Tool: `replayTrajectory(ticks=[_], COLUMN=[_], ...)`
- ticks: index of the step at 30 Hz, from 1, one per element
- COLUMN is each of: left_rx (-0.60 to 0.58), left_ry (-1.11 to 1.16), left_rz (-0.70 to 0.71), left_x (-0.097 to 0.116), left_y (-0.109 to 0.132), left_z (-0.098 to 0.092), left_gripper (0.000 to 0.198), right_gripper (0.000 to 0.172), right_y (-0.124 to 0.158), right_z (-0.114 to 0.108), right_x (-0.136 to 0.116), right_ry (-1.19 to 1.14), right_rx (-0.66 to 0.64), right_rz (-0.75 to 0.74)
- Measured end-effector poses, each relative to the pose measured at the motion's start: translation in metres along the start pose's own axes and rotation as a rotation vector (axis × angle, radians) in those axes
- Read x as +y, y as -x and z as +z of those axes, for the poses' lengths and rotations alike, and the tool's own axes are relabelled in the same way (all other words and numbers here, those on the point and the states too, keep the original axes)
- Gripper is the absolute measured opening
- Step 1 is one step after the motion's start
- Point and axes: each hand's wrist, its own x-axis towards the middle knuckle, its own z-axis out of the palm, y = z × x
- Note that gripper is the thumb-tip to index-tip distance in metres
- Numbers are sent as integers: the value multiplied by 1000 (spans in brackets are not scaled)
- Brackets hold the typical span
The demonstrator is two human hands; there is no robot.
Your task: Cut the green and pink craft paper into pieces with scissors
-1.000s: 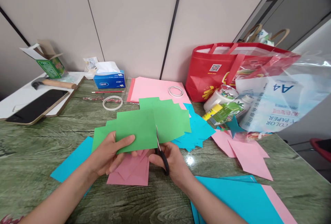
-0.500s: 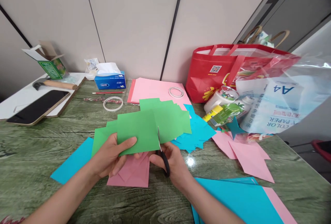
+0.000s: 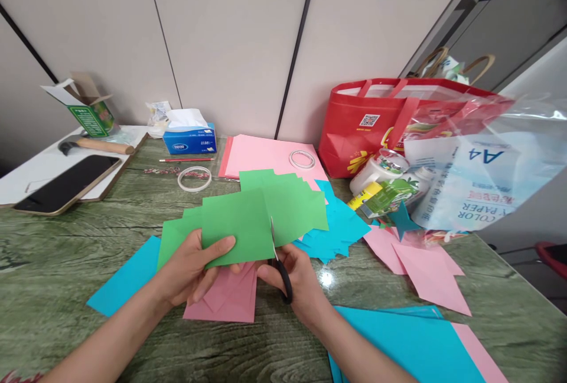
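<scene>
My left hand (image 3: 199, 265) pinches a green paper sheet (image 3: 237, 226), thumb on top and fingers beneath. In my right hand (image 3: 296, 277) is a pair of scissors (image 3: 283, 281) with black handles. Their blade lies at the right edge of the held sheet, over its lower corner. More green pieces (image 3: 296, 206) are heaped behind and to the right, with other green paper (image 3: 172, 238) to the left. Pink paper pieces (image 3: 221, 306) lie under my hands. Left of them is a blue paper strip (image 3: 126, 280), and blue pieces (image 3: 341, 226) are piled at the right.
Along the back stand a tissue box (image 3: 189, 140), pink paper (image 3: 266, 156) with a tape roll (image 3: 302, 159), and a red bag (image 3: 349, 135). A phone (image 3: 66, 184) and hammer (image 3: 101, 146) lie left. Blue sheets (image 3: 398, 341) and pink pieces (image 3: 434, 271) are at right.
Almost nothing differs. The whole view has shifted very slightly; both hands, the green sheet and the scissors keep the same position relative to one another.
</scene>
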Motion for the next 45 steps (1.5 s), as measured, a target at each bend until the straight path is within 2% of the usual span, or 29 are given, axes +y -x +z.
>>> replayTrajectory(ticks=[8,29,36,41,45], left_rx=[-9,5,-18,-25,-6], left_ry=[17,34,19,-5,13], left_rz=[-7,-30,-24,-34,-7], left_x=[0,-3,-3,-3,-4], left_y=[0,1,-1,1,-1], left_z=[0,-2,-4,-2,2], left_gripper=[26,23,28,30,29], right_gripper=[40,37,36,50,39], right_y=[0,0,0,-1,-2], right_z=[1,2,1,1,-3], right_x=[0,-1,0,0,0], right_ry=[-44,36,12,-94,-78], right_rx=[8,91,67,27,-2], right_rz=[23,80,58,32,33])
